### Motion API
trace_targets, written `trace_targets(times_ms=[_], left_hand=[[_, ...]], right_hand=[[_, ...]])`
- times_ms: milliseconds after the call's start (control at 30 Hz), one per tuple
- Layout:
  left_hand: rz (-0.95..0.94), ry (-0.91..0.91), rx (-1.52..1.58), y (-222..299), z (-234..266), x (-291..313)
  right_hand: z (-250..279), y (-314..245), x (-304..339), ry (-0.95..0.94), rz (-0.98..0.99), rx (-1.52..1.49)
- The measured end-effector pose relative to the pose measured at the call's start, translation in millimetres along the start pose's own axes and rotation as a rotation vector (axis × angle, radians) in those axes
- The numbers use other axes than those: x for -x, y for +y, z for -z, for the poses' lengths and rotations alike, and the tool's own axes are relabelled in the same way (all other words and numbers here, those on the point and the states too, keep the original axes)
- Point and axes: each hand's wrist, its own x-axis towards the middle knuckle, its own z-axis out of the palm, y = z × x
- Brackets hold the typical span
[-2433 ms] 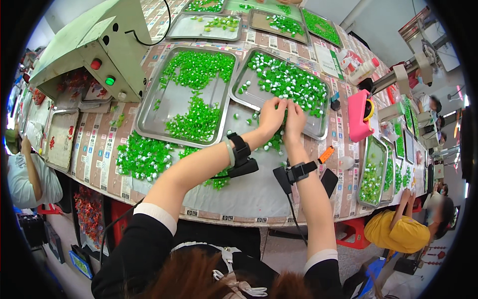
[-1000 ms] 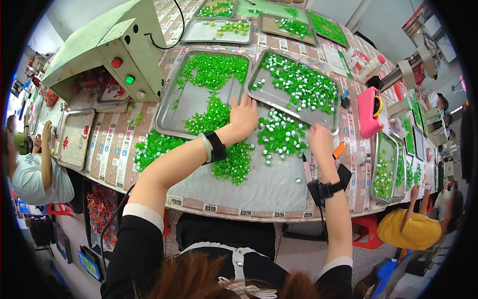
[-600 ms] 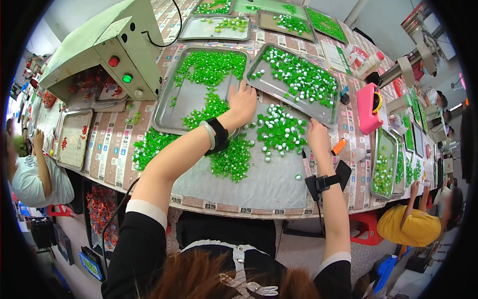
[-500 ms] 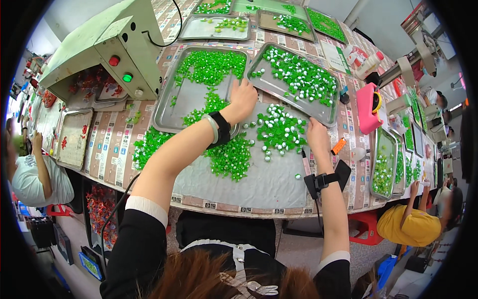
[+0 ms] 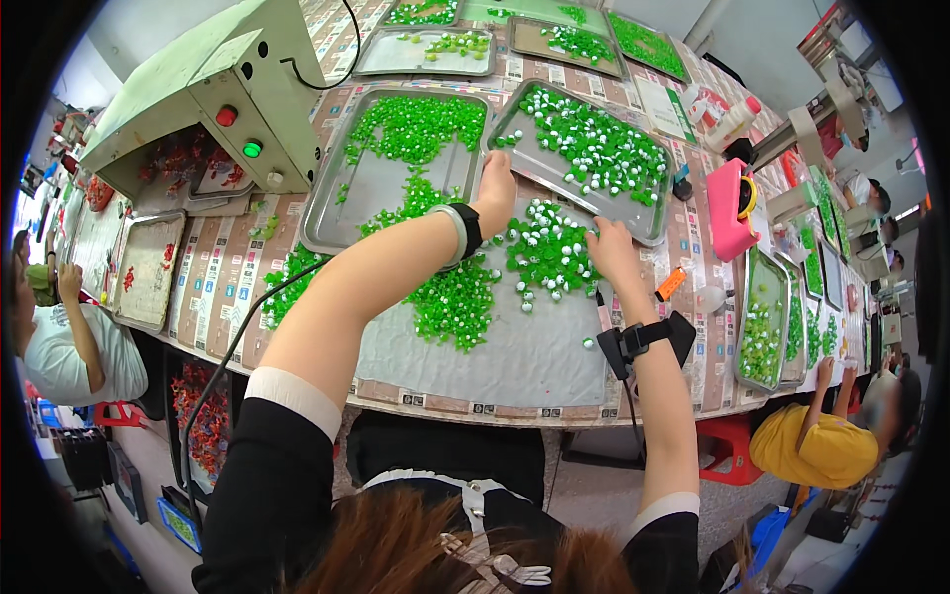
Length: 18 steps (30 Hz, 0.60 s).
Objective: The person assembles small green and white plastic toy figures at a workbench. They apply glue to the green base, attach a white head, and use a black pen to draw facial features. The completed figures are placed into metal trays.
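A metal tray of green and white small pieces lies tilted on the table's far side. My left hand grips its near left corner. My right hand holds the tray's near rim further right. Between my hands a heap of green and white pieces lies on the grey mat. A heap of plain green pieces lies under my left forearm. Both wrists wear black bands.
A second tray of green pieces is on the left beside a green machine box with buttons. A pink device and more trays stand to the right. People sit at left and lower right.
Green and white pieces now lie heaped on the mat in front of the tray. My left hand rose from that heap to the tray's corner; my right hand shifted slightly toward the rim.
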Motion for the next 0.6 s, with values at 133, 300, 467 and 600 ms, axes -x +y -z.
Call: trace_targets(times_ms=[133,300,467,600], left_hand=[[-0.048,-0.151,-0.289,12.8,-9.8,-24.3],[-0.138,-0.175,-0.131,4.2,-3.8,-25.9],[-0.206,0.03,0.318,-16.7,-0.4,2.8],[-0.257,-0.096,0.913,-23.2,18.3,14.1]], right_hand=[[0.7,-0.7,-2.0,-0.011,-0.006,0.004],[-3.8,2.8,-0.5,0.023,0.019,-0.054],[-9.5,-4.3,-0.7,-0.019,0.042,-0.233],[-18.4,4.8,2.8,-0.077,0.091,-0.295]])
